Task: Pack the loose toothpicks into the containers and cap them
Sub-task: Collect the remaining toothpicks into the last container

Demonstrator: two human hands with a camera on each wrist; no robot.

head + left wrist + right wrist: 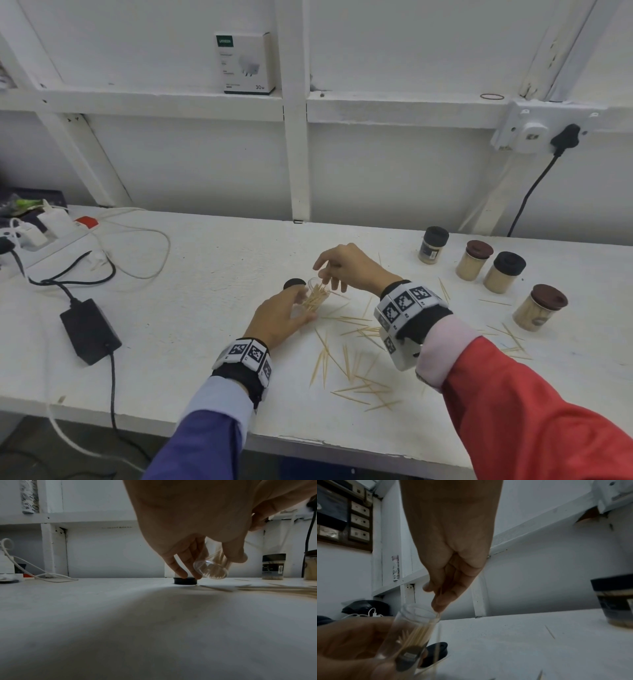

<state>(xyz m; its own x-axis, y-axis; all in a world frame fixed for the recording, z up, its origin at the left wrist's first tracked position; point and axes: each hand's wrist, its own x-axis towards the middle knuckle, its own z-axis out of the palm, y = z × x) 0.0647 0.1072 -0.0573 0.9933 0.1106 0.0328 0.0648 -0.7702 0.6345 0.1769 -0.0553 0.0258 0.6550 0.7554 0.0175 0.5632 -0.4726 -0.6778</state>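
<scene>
Four capped containers, one open container, one loose cap

Loose toothpicks litter the surface's front centre; four capped jars block the right rear; cables obstruct the left edge.

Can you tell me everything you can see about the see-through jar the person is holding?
The clear jar looks like smooth, transparent plastic, a small round tube with an open mouth and no cap. It is tilted, lifted off the white table, and partly filled with pale wooden toothpicks. The left hand grips its body, while the right hand feeds more toothpicks into its mouth.
</scene>
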